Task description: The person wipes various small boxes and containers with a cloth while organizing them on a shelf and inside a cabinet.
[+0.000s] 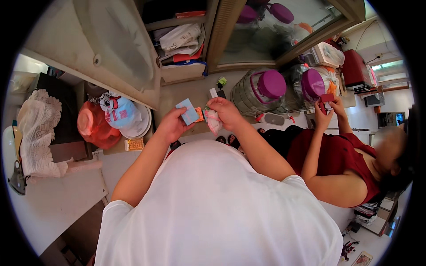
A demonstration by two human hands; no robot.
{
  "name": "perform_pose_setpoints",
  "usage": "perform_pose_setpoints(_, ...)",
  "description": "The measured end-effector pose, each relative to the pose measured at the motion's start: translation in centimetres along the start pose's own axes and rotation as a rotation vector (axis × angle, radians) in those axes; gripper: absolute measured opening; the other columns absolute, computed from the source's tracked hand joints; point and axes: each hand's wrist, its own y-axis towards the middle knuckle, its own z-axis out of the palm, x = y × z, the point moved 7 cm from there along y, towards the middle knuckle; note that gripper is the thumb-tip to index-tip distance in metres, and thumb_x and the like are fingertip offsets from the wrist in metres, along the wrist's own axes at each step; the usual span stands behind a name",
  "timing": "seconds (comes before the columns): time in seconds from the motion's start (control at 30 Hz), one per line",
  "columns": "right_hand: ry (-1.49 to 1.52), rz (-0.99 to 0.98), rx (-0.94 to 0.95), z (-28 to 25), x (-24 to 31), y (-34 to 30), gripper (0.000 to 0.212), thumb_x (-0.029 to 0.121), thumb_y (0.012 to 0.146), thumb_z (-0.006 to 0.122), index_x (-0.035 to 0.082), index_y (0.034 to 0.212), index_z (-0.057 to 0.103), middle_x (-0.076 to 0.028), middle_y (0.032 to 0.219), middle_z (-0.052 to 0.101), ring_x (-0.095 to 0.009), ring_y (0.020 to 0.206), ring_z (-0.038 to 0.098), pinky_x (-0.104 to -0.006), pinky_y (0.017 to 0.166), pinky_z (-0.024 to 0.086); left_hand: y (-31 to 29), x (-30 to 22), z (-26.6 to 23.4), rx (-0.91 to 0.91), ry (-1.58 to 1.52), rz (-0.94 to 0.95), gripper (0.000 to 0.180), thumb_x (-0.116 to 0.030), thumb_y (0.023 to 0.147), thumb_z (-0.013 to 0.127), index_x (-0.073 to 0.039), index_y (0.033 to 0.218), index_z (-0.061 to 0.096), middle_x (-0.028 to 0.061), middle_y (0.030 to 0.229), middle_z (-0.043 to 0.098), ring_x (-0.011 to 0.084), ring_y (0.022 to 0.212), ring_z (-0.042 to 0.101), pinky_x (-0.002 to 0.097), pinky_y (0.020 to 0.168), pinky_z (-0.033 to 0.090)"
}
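My left hand (172, 125) is closed on a flat light-blue packet (188, 111), held between thumb and fingers. Pinched by its top in my right hand (226, 113) is a small clear plastic bag (213, 123) with pink and white on it. Between the two hands an orange packet (199, 115) shows, partly covered by the blue one; I cannot tell whether it is held. Both hands are over the front part of the cabinet counter (171, 95).
Large glass jars with purple lids (271, 83) stand right of my hands. An open cabinet door (95, 51) and a red plastic bag (95, 124) are on the left. At right, a person in a dark red top (330, 155) holds a small red box (327, 97).
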Motion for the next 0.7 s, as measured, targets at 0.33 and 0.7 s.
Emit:
perform_pose_setpoints(0.33, -0.123, -0.003, -0.101, -0.7, -0.6, 0.2, 0.018, 0.015, 0.092, 0.069, 0.002, 0.103, 0.066, -0.007, 0.093, 0.066, -0.017, 0.080, 0.065, -0.0310, 0.070, 0.055, 1.1, 1.0, -0.1, 0.046, 0.005, -0.074, 0.033, -0.024, 0.097, 0.060, -0.016, 0.128, 0.057, 0.0049, 0.123, 0.067, 0.0228, 0.116, 0.062, 0.0454, 0.101, 0.047)
perform_pose_setpoints(0.7, -0.129, 0.033, -0.080, -0.8, -0.2, -0.2, 0.015, 0.013, 0.090, 0.067, 0.000, 0.098, 0.066, -0.007, 0.086, 0.066, -0.016, 0.075, 0.064, -0.0308, 0.067, 0.053, 1.8, 1.1, 1.4, 0.053, 0.061, -0.124, 0.033, -0.022, 0.096, 0.059, -0.014, 0.128, 0.056, 0.0082, 0.126, 0.066, 0.0258, 0.117, 0.063, 0.0472, 0.102, 0.048)
